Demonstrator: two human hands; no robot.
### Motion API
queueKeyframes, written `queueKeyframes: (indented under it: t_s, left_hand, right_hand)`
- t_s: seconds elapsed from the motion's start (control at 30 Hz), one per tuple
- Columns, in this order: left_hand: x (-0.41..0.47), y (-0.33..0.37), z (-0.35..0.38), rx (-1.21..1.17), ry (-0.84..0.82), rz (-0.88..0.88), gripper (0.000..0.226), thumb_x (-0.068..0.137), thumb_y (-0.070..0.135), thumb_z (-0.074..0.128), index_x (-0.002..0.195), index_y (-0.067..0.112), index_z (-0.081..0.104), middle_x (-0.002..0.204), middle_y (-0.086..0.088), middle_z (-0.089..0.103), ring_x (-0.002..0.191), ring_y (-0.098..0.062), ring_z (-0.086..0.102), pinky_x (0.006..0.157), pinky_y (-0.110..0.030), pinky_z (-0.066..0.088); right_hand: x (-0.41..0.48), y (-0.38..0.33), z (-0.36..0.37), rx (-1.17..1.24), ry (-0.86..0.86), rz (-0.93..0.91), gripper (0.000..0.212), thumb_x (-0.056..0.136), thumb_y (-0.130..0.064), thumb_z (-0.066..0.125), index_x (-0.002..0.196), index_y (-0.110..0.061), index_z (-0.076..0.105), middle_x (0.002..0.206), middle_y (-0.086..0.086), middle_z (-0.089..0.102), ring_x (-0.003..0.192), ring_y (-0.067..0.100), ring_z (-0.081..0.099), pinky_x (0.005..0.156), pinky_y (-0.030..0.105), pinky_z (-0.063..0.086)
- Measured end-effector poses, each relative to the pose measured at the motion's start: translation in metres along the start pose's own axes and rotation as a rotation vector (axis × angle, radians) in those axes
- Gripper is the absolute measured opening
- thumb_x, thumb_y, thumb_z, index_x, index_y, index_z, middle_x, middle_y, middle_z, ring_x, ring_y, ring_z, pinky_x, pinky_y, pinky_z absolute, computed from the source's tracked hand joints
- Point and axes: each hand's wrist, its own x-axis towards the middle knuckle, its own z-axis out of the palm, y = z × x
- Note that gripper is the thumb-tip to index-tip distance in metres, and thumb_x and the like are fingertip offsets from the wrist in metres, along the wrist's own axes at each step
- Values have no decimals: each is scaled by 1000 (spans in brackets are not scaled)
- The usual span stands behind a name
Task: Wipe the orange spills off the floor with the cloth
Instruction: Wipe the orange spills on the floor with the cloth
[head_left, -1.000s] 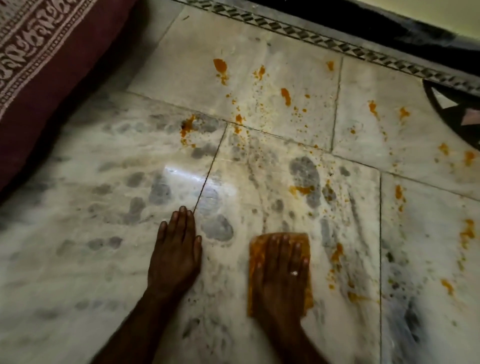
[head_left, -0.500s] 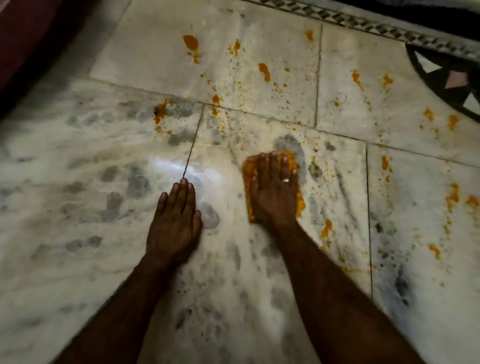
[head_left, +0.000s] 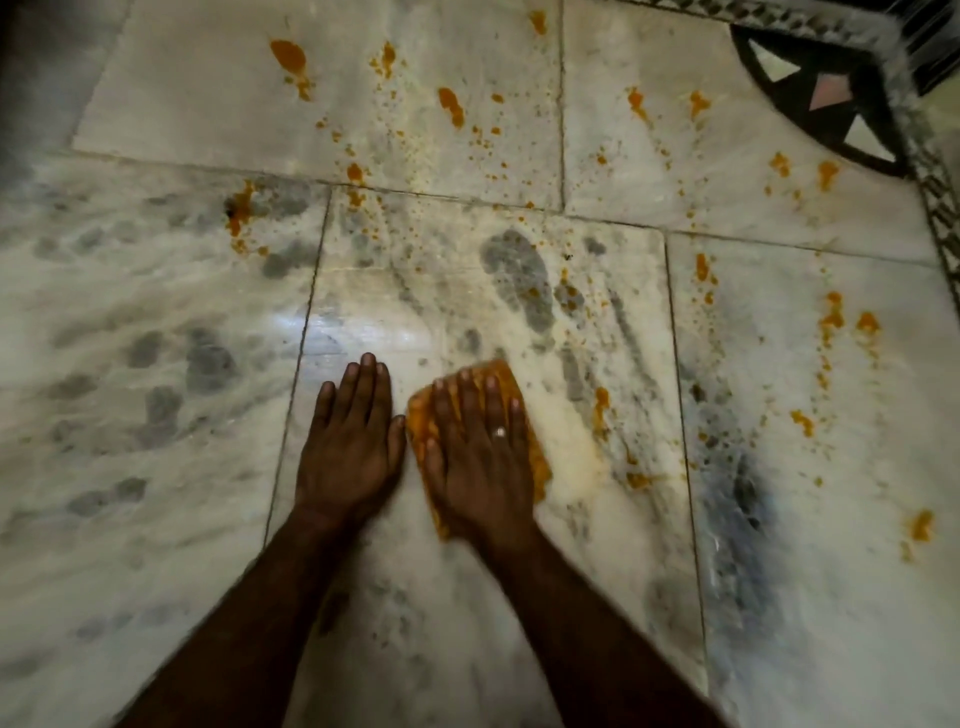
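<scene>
My right hand (head_left: 480, 457) lies flat with straight fingers on an orange-stained cloth (head_left: 418, 426) and presses it to the white marble floor (head_left: 156, 364). Only the cloth's edges show around the hand. My left hand (head_left: 350, 441) rests flat on the floor just left of the cloth, fingers straight. Orange spills (head_left: 449, 106) dot the tiles ahead, with more orange splashes (head_left: 831, 317) on the tile to the right and a streak (head_left: 600, 410) close to the cloth's right side.
A dark patterned inlay (head_left: 826, 88) and a black-and-white border strip (head_left: 940, 218) mark the floor's far right corner. Grey smudges (head_left: 519, 275) run across the marble. A dark smear (head_left: 737, 499) lies on the right tile.
My right hand has pulled the cloth back toward me and to the left, beside my left hand. The orange blob it covered half a second ago is gone. The left hand stayed planted.
</scene>
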Motion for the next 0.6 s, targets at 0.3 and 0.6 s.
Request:
queueKeyframes:
  t_s: [0.3,0.6]
  left_hand:
    - [9,93,13,-81,-26,258,63,99,34,35,150,-3,39,157,-24,36,146,-38,37,120,-50,23]
    - [-22,156,21,-126,-26,227,59,101,26,33,153,-3,33,161,-22,30,150,-34,29,124,-46,18]
  right_hand:
    - [-9,147,-26,-115,-74,343,64,100,-49,28,160,-26,29,167,6,28,155,33,20,123,55,19]
    - [-127,90,-28,-128,-72,439,64,98,-40,37,158,-16,35,164,15,31,151,39,27,120,59,26]
